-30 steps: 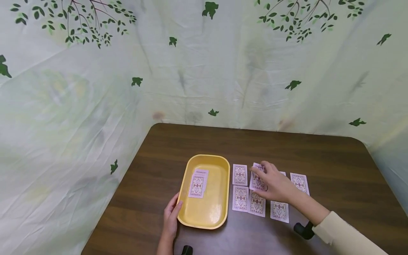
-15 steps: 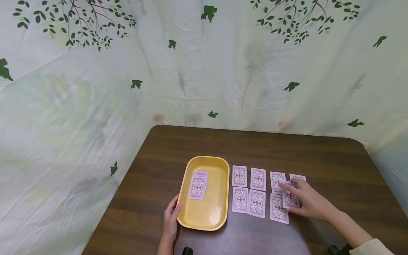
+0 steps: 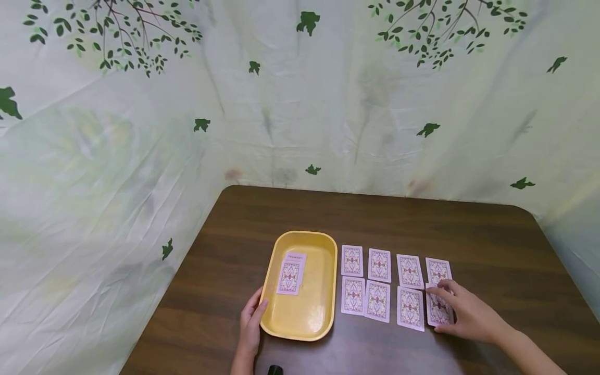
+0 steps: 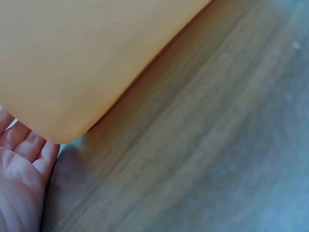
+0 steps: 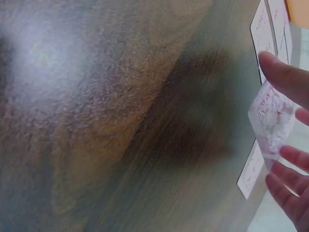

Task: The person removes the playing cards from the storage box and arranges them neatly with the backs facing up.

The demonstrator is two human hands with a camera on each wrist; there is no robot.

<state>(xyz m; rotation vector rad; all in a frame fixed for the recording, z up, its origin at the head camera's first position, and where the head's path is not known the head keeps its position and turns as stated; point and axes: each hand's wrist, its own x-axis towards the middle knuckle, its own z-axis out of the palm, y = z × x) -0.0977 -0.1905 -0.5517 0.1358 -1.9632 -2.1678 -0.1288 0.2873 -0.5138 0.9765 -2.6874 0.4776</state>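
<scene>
My left hand (image 3: 250, 323) grips the left rim of a yellow tray (image 3: 313, 315), thumb on the edge. In the left wrist view its fingers curl at the corner of the tray (image 4: 96, 58). Inside the tray lie purple-patterned playing cards (image 3: 288, 276), overlapping and back up. My right hand (image 3: 473, 316) holds a playing card (image 3: 439, 312) by its edges between thumb and fingers, at the right end of the front row. In the right wrist view that card (image 5: 274, 118) is tilted close over the table. The hand hides part of it.
Right of the tray, several cards lie back up in two rows, among them a front card (image 3: 410, 308) and a back card (image 3: 438, 270). The brown wooden table (image 3: 375, 213) meets a pale leaf-printed cloth (image 3: 347, 104) behind. A black object (image 3: 275, 370) shows at the bottom edge.
My right hand has moved right and nearer from over the back row, bringing a card to the end of the front row. The left hand has stayed on the tray.
</scene>
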